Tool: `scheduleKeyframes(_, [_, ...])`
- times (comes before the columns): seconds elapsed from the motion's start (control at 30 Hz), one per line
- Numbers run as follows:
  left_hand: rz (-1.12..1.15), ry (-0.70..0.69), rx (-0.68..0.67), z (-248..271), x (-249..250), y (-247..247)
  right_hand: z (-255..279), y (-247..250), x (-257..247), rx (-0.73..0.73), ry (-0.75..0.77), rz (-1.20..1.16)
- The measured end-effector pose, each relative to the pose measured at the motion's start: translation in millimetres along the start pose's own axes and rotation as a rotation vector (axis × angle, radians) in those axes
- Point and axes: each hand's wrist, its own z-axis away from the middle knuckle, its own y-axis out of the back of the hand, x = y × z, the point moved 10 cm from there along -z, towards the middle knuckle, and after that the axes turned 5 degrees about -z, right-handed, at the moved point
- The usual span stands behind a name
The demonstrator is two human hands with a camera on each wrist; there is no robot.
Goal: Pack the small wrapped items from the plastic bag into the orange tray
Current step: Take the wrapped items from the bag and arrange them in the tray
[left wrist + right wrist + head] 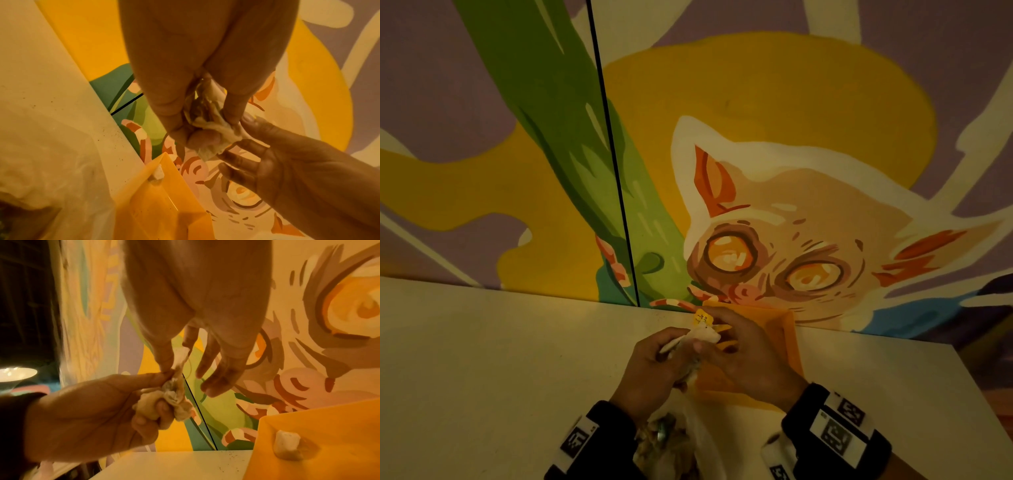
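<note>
Two hands meet above the bench (pixel 517 359): the left hand (pixel 654 363) curls its grip round a bunch of small wrapped items (pixel 174 395), while the right hand (pixel 750 356) pinches one wrapper end, other fingers spread. One wrapped item (pixel 287 445) lies in the orange tray (pixel 329 426); the plastic bag (pixel 688 442) sits nearer the person.

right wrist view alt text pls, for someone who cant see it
The left hand grips a crumpled wrapped item while the right hand pinches its twisted end. At lower right, an orange tray holds one small white wrapped item, before a painted mural.
</note>
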Motion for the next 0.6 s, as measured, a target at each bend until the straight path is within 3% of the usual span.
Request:
scheduleKeyframes(0.2, [-0.096, -0.056, 0.066, -5.1, 1.4, 10.1, 4.7, -0.7, -14.9, 0.007, 0.130, 0.170])
scheduleKeyframes(0.37, [-0.089, -0.088, 0.053, -3.9, 5.0, 6.5, -1.5, 5.4, 7.7, 0.068, -0.034, 0.108])
scheduleKeyframes(0.6, [-0.103, -0.034, 0.058, -6.0, -2.7, 3.3, -7.2, 15.0, 24.8, 0.145, -0.122, -0.070])
